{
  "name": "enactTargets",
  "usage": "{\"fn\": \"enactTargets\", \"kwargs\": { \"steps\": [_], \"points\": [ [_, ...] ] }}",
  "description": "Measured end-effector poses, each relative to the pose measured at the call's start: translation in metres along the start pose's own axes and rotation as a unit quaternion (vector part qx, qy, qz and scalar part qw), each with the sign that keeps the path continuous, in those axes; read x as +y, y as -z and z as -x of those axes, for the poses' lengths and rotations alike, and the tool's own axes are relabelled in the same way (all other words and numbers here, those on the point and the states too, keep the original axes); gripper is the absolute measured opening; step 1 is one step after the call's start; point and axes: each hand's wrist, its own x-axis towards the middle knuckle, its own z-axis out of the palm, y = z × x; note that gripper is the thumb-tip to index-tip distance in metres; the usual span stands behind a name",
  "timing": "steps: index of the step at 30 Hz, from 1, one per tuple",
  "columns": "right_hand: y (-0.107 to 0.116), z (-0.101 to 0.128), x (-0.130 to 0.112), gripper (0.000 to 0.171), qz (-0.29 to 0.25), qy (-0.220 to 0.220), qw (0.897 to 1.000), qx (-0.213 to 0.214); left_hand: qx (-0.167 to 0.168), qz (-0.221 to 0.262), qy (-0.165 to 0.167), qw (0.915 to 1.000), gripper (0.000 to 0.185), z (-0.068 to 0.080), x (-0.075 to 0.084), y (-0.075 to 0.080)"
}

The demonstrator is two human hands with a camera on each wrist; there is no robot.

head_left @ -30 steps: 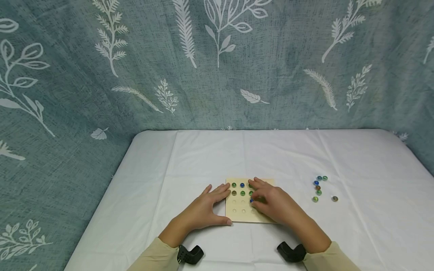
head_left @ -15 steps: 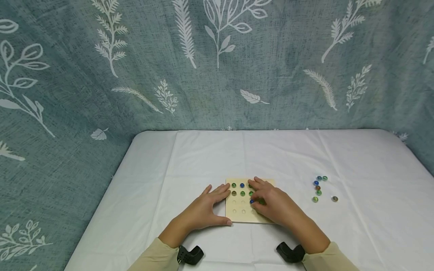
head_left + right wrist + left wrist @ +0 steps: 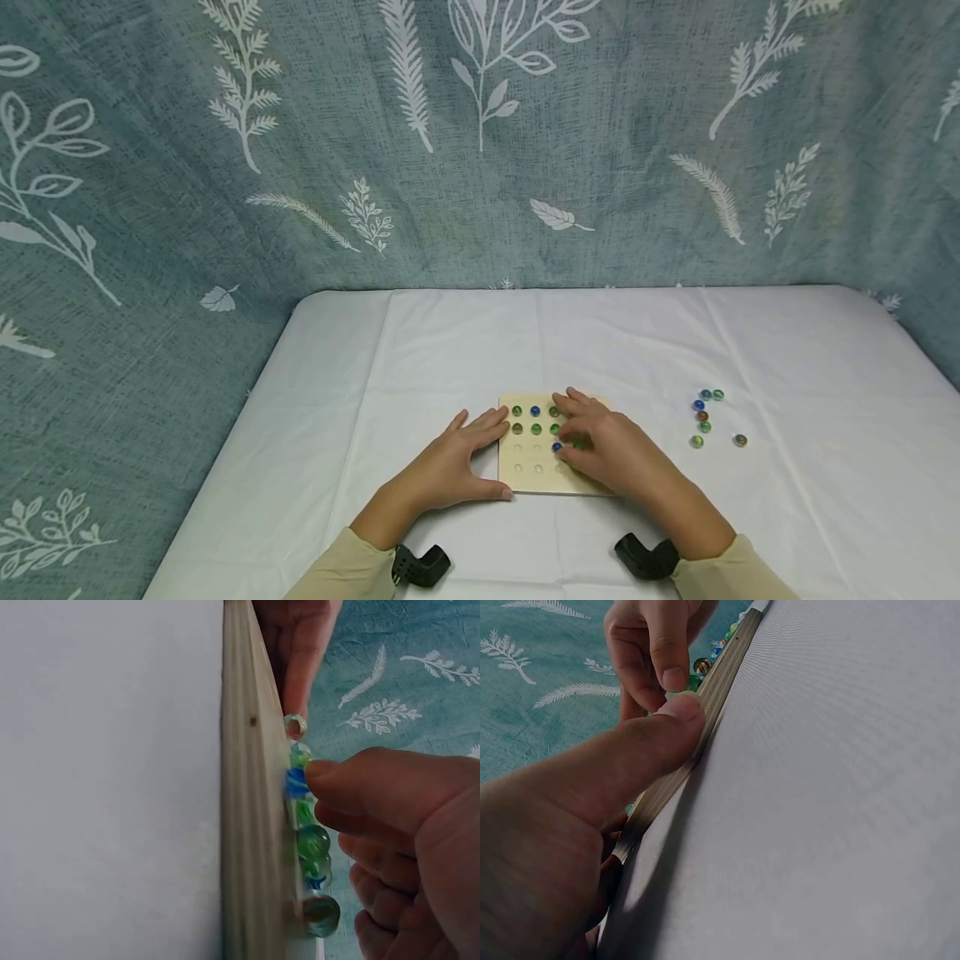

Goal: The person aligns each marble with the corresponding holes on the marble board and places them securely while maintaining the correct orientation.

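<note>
A pale wooden board (image 3: 527,483) with rows of round hollows lies on the table, its two far rows holding green, blue and brownish marbles. My left hand (image 3: 457,467) is spread along its left side, fingertips at the left edge, thumb on the near edge. My right hand (image 3: 611,446) hovers over the board's right part, hiding several hollows. By its thumb tip a blue marble (image 3: 557,447) sits in the third row. In the right wrist view the thumb (image 3: 322,774) is right beside that blue marble (image 3: 295,782); contact is hard to tell.
Several loose marbles (image 3: 702,416) lie on the white cloth (image 3: 795,358) to the right of the board, one brownish marble (image 3: 740,440) apart from them. A patterned blue-green curtain (image 3: 480,200) hangs behind and around the table. Black camera mounts sit at both wrists.
My right fingers have drawn slightly up and right off the blue marble, which shows fully now. My left hand has stayed in place.
</note>
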Motion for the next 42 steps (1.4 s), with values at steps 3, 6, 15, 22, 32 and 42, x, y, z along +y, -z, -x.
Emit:
{"fn": "enactTargets", "kwargs": {
  "steps": [3,6,15,22,32,42],
  "points": [
    [0.005,0.0,0.004,0.019,-0.009,-0.009,1.0,0.009,0.0,0.0,0.001,1.0,0.095,0.0,0.001,0.0],
    [0.013,0.002,0.009,0.02,-0.014,-0.016,1.0,0.021,0.0,0.001,0.002,1.0,0.095,0.0,0.001,0.0],
    [0.044,0.009,0.029,0.019,-0.035,-0.058,0.996,0.064,0.004,0.0,0.002,1.0,0.096,0.0,0.001,-0.001],
    [0.07,0.019,0.057,0.037,-0.03,-0.106,0.99,0.087,0.005,0.0,0.001,1.0,0.095,0.0,0.0,-0.001],
    [0.096,0.038,0.103,0.052,-0.052,-0.187,0.972,0.135,0.005,0.0,0.003,1.0,0.096,-0.001,0.0,-0.002],
    [0.092,0.049,0.136,0.053,-0.043,-0.264,0.952,0.152,0.005,-0.001,0.004,1.0,0.096,0.0,0.0,-0.002]
  ]
}}
